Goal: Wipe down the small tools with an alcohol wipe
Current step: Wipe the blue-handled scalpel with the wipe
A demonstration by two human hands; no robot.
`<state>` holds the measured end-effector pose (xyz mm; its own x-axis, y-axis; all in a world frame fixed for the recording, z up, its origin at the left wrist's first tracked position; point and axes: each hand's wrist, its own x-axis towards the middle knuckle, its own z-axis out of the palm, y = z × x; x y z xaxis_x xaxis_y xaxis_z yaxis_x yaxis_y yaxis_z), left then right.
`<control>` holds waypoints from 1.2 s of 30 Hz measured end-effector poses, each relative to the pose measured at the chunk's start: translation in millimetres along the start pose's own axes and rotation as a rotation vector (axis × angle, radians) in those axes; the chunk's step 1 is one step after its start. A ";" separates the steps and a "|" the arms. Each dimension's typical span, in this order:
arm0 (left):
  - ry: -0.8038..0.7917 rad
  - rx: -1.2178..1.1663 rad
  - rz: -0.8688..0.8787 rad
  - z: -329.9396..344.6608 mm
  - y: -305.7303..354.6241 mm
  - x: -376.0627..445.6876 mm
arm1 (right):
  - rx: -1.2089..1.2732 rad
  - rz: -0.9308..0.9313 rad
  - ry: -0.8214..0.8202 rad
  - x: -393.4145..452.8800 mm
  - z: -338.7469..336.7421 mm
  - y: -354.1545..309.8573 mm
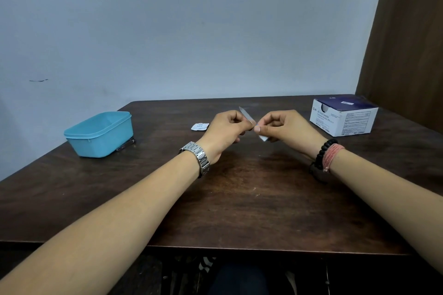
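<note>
Pinching a slim metal tool (pixel 245 113) above the surface (pixel 239 199), the left hand (pixel 224 133) hides its lower half. The right hand (pixel 281 128) fingers pinch a mostly hidden white wipe (pixel 263 137) against it.

There is one view only, from a wide-angle camera worn on the person's head, looking forward and down across the dark wooden worktop (pixel 239 199) toward a pale wall (pixel 191 31) that fills the upper half of the frame. It sits close: both forearms run in from the lower corners, and the hands (pixel 251 127) meet near the middle. The worktop's near edge crosses the bottom of the frame.
</note>
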<state>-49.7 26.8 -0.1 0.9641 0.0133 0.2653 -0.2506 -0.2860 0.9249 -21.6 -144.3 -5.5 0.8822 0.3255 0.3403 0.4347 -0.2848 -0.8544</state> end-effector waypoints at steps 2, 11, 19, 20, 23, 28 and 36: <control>0.011 -0.011 -0.001 -1.1 -0.1 0.6 | 0.010 -0.006 -0.013 0.6 -0.5 -0.7; -0.002 -0.008 -0.035 -0.7 1.7 -1.3 | 0.017 -0.027 -0.065 -0.3 -0.8 0.6; 0.036 -0.032 -0.031 -2.1 1.3 1.0 | 0.047 -0.039 -0.112 1.5 -1.4 -0.4; 0.046 -0.038 -0.032 -2.9 0.9 1.6 | 0.044 -0.040 -0.127 1.5 -1.3 -0.1; 0.031 -0.029 -0.033 -2.6 0.5 0.7 | 0.031 -0.043 -0.118 1.1 -1.0 0.3; -0.008 -0.023 -0.037 1.1 3.7 -2.8 | 0.018 -0.035 -0.065 0.3 -1.1 0.0; -0.017 -0.066 -0.033 -0.4 2.5 -2.1 | -0.074 -0.054 -0.067 1.2 -0.9 0.4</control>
<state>-52.4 26.4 1.7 0.9731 0.0049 0.2303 -0.2235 -0.2215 0.9492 -20.2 -144.8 -5.0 0.8442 0.4012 0.3555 0.4954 -0.3302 -0.8035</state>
